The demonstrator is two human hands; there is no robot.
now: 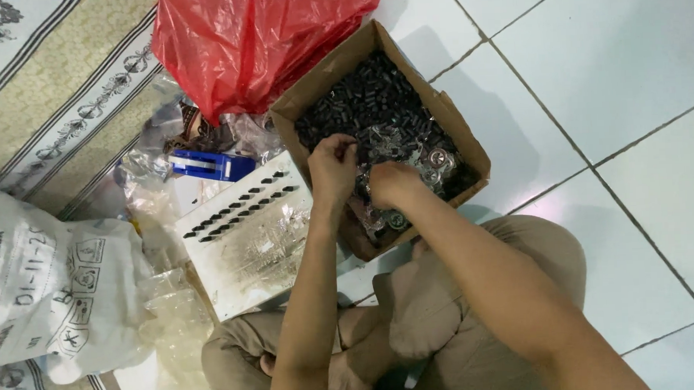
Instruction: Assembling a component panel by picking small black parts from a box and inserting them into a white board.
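While sitting cross-legged on the pale tiled floor (620,93), reaching with both hands into the open brown cardboard box (468,148) of small dark cylindrical parts (363,102). Left hand (332,168) curling nearly closed, fingertips pinching something small at the heap's edge; exactly what, impossible to tell. Right hand (393,182) bunching knuckles-up over a crinkly clear plastic packet (376,152) of shiny round metal pieces (434,160); grip hidden. Likely handling as light, hard, smooth and prone to rolling, so pinching each across its sides. Lying nearby: a white board (245,237) with rows of dark pieces, a blue tape dispenser (207,165), a red plastic bag (249,37).

Open cardboard box (468,148) of small black parts (359,102)
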